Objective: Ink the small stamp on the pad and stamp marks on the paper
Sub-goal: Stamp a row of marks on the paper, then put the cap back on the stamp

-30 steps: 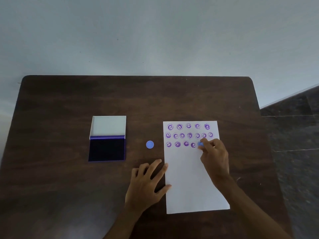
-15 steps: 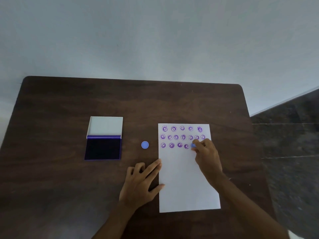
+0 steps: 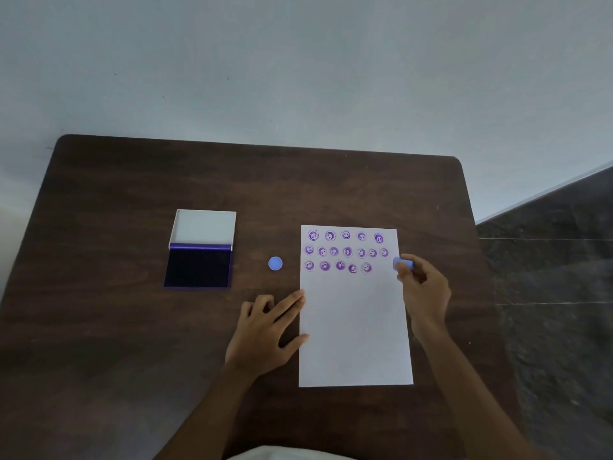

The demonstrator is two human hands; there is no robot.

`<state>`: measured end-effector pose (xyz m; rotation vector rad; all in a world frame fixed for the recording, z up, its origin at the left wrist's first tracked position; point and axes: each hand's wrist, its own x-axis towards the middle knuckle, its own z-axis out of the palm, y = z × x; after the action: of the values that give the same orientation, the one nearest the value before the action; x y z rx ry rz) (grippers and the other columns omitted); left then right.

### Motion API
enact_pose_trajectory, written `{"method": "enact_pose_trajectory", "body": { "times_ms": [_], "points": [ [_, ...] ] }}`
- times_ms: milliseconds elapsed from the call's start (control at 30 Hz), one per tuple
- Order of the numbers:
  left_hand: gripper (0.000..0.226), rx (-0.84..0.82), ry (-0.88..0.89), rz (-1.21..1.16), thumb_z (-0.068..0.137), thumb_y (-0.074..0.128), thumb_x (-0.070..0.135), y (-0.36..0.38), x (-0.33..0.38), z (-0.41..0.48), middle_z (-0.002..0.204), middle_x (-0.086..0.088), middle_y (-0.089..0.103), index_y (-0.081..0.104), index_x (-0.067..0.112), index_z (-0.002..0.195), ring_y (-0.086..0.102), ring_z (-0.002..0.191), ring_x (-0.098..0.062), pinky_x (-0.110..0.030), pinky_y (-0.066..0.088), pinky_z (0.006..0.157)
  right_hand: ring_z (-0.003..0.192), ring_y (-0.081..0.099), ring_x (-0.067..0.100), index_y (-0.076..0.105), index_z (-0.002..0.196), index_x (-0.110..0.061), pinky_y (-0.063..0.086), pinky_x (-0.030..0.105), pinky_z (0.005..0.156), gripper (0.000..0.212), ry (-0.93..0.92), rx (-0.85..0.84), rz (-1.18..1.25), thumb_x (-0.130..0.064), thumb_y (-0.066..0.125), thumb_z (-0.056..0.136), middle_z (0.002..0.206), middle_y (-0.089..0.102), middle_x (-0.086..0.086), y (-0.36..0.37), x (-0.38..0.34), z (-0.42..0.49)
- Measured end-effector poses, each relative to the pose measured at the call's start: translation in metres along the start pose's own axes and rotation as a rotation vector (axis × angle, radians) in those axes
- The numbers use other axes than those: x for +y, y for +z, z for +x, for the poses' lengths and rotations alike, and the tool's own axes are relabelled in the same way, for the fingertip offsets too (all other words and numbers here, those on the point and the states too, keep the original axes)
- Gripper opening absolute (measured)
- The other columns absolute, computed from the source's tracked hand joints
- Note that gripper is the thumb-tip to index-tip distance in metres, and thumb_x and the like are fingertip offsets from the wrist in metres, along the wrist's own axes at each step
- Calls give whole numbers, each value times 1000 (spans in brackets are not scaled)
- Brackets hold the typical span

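Observation:
A white sheet of paper [image 3: 355, 327] lies on the dark wooden table [image 3: 132, 327], with three rows of purple smiley marks across its top. My right hand [image 3: 423, 290] holds the small blue stamp [image 3: 402, 263] tilted on its side just off the paper's right edge, level with the third row. My left hand [image 3: 265, 330] lies flat with spread fingers, fingertips on the paper's left edge. The ink pad [image 3: 199, 265] sits open at the left, its white lid folded back.
A small round blue cap [image 3: 275, 263] lies on the table between the ink pad and the paper. The table's far edge meets a pale wall; its right edge drops to a dark tiled floor [image 3: 547, 277].
My right hand has lifted the stamp off the third row and moved it right, past the paper's edge, leaving a new mark. The left hand stays on the paper's edge.

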<state>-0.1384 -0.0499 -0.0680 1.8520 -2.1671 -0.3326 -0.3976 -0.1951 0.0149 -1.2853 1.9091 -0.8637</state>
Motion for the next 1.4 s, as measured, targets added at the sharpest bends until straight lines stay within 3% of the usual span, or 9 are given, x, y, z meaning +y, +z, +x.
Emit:
{"method": "enact_pose_trajectory", "body": {
  "times_ms": [300, 533, 633, 800, 933, 1033, 1133, 1233, 1400],
  "points": [
    [70, 44, 4, -40, 91, 49, 65, -3, 2, -1, 161, 13, 31, 38, 30, 151, 49, 102, -16, -35, 43, 81, 93, 67, 11, 71, 101, -24, 54, 22, 70, 16, 196, -31, 180, -32, 67, 87, 97, 73, -8, 13, 9, -23],
    [67, 117, -87, -143, 91, 60, 52, -15, 4, 1, 149, -6, 48, 45, 18, 147, 57, 105, -15, -34, 52, 83, 91, 70, 15, 68, 102, -21, 58, 31, 82, 24, 325, -143, 400, -31, 73, 80, 98, 73, -7, 35, -16, -50],
    [57, 233, -249, -293, 93, 64, 36, -24, 11, 4, 143, -9, 53, 49, 13, 144, 59, 116, -18, -31, 53, 92, 93, 68, 15, 69, 100, -24, 57, 30, 82, 22, 253, -206, 316, -35, 73, 81, 101, 72, -8, 51, -28, -65],
    [62, 321, -610, -482, 91, 69, 25, -45, 15, 34, 145, -5, 49, 43, 19, 147, 56, 79, -5, -6, 41, 75, 84, 65, 5, 67, 107, -23, 52, 16, 77, 19, -51, -306, 47, -29, 66, 88, 96, 68, -11, 85, -52, -77],
    [69, 283, -672, -515, 91, 69, 27, -53, 4, 50, 148, -5, 50, 36, 18, 151, 58, 114, -13, -4, 31, 84, 92, 60, 11, 65, 112, -8, 47, 18, 85, 24, -261, -373, -74, -17, 65, 90, 104, 69, 4, 112, -69, -80],
    [72, 235, -636, -547, 93, 65, 37, -51, -5, 59, 146, -5, 52, 32, 17, 153, 54, 125, -15, -9, 31, 96, 101, 61, 24, 61, 115, 0, 45, 29, 96, 26, -235, -448, -100, -14, 60, 93, 113, 67, 15, 129, -74, -80],
    [75, 210, -630, -579, 93, 64, 40, -46, -10, 65, 141, -7, 57, 28, 17, 154, 58, 124, -21, -20, 35, 99, 98, 58, 20, 58, 116, 3, 41, 24, 96, 27, -159, -494, -100, -11, 58, 94, 116, 63, 18, 143, -73, -79],
    [76, 197, -640, -597, 93, 63, 42, -43, -15, 67, 138, -4, 60, 25, 20, 155, 59, 118, -15, -11, 32, 95, 88, 51, 9, 56, 117, 4, 37, 21, 97, 29, -63, -510, -120, -13, 57, 94, 119, 61, 19, 155, -71, -77],
    [74, 198, -644, -582, 93, 64, 42, -44, -16, 67, 129, -2, 66, 26, 22, 154, 48, 101, 1, 4, 24, 78, 108, 57, 28, 55, 121, 2, 35, 26, 102, 35, -4, -558, -255, -19, 60, 92, 125, 60, 20, 162, -70, -78]
  ]
}}
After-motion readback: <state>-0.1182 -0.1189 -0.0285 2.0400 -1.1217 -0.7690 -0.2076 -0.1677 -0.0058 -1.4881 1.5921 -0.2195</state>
